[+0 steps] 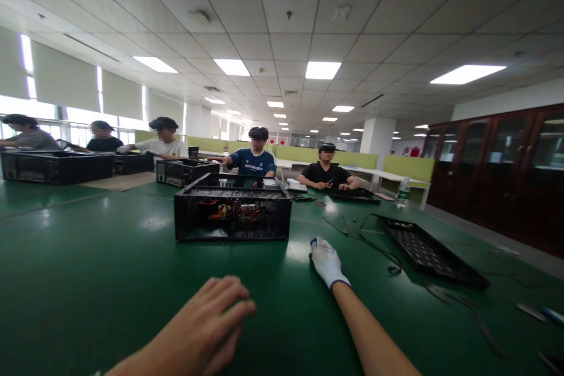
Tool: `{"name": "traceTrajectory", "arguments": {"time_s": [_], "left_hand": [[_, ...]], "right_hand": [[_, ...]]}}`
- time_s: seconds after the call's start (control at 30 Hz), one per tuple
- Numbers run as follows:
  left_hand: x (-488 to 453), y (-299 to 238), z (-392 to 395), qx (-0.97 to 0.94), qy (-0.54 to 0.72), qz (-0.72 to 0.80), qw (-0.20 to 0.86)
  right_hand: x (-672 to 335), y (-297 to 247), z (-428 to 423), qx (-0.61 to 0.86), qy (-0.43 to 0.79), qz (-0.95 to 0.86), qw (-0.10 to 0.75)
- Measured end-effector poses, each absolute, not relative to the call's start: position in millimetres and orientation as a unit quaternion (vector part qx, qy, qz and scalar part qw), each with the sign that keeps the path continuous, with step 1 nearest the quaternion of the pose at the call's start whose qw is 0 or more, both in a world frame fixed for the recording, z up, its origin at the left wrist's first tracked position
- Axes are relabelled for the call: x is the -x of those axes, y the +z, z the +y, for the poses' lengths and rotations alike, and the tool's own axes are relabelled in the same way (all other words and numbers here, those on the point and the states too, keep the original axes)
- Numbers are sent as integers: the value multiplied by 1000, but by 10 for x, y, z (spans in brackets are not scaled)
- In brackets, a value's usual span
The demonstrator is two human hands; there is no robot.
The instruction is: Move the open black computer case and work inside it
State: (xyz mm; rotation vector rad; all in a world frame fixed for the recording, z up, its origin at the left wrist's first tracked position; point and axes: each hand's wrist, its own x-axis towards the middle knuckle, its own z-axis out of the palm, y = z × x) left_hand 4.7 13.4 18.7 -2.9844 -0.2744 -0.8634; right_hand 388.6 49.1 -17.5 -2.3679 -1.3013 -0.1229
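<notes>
Green table (88,282) carries your bare left hand (207,323), fingers together and flat, holding nothing; your gloved right hand (326,261) rests open just beside the black computer case (232,207), mid-table.

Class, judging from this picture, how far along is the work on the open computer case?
Done: the case stands open, its wiring visible, and a black panel lies apart on the table. In hand: nothing; the gloved right hand rests flat near the case, the bare left hand empty. Left: cables lie loose beside the case.
</notes>
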Motion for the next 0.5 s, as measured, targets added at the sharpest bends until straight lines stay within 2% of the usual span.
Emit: {"name": "traceTrajectory", "arguments": {"time_s": [0.17,0.27,0.37,0.5], "left_hand": [[-488,1272,1108,937,-231,-243,92],[-840,1670,1813,922,-218,-303,103],[-1174,1798,2415,906,-202,-363,82],[-1498,1650,2953,881,-154,-446,38]], "right_hand": [[-3751,-97,472,850,-35,-492,186],[-3776,-96,488,853,-19,-487,186],[-3820,-111,507,856,-11,-477,201],[-3841,-119,545,851,-14,-477,218]]}}
